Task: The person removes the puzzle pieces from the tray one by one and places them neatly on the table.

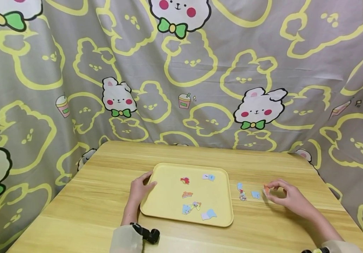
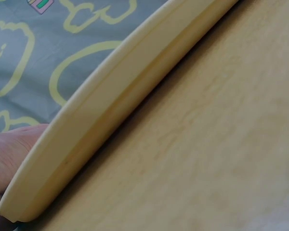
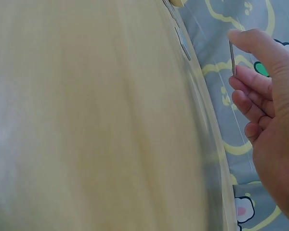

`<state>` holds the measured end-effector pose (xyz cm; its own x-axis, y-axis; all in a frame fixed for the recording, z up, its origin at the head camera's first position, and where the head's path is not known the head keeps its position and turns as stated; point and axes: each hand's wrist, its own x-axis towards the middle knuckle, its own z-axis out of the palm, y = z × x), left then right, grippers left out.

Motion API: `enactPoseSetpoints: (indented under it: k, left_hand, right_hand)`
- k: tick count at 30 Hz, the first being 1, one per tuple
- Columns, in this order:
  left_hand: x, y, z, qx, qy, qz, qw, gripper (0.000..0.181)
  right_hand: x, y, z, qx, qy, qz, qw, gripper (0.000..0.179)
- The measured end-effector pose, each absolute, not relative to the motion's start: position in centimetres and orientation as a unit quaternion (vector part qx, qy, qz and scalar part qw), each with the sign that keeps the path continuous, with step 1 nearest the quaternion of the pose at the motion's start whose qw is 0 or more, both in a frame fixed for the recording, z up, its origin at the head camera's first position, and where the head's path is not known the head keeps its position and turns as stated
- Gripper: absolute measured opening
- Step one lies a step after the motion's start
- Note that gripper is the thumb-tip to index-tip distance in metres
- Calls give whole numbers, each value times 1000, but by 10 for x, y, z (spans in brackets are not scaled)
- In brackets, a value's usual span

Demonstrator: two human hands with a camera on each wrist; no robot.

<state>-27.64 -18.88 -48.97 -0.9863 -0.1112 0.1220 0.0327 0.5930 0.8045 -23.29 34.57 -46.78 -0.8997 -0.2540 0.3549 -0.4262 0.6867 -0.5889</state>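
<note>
My left hand (image 1: 138,189) grips the left rim of a pale yellow tray (image 1: 165,189), its thumb lying over the edge. The left wrist view shows the tray's side wall (image 2: 103,103) with part of that hand behind it. To the right of the tray, my right hand (image 1: 290,198) pinches a small orange jigsaw piece (image 1: 266,189) between thumb and fingers. The right wrist view catches this piece edge-on as a thin flat sliver (image 3: 232,58). Just left of that hand, a light blue jigsaw piece (image 1: 255,194) lies on the table.
On the tray are a red piece (image 1: 185,180), an orange piece (image 1: 187,194), a joined multicoloured cluster (image 1: 191,207) and two blue-and-lilac groups, one upper (image 1: 208,177), one lower (image 1: 209,214). More pieces (image 1: 242,194) lie beside the tray on the wooden table (image 1: 105,179). A patterned curtain (image 1: 200,95) hangs behind.
</note>
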Motion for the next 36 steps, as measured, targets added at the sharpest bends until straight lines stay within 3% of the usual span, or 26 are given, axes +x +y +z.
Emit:
enactPoseSetpoints:
  k: [36]
  left_hand:
    - [-277,-188,-490,19,-887,-453,85,52]
  right_hand:
    - [-237,358,-480,273,-911,268,151,28]
